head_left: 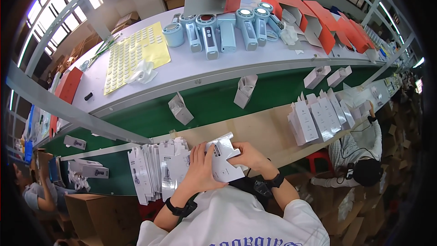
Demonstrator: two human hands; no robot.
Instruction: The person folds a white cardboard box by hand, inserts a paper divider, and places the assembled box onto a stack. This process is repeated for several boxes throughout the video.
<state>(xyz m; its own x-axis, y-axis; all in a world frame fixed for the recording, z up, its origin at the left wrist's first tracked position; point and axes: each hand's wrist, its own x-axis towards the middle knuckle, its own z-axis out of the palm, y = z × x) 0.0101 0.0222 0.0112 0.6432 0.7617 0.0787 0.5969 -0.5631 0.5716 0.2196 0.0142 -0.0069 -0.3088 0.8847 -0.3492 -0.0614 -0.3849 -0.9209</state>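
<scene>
Between my two hands is a small white folding carton (225,168) with a silvery sheen and its flaps sticking out, held in front of my chest. My left hand (198,173) is wrapped round its left side, with the thumb along the lower edge. On the other side my right hand (250,157) grips the carton near a flap, its fingertips partly hidden behind it. A row of flat, unfolded white cartons (152,173) stands close to my left forearm.
Several erected cartons (321,116) stand to the right, near a seated co-worker (357,155). Two more lie on the green belt (209,105). The far white table (191,70) bears light-blue handheld devices (227,34), orange boxes (314,18) and a yellow sticker sheet (132,54). A metal post (68,109) slants at left.
</scene>
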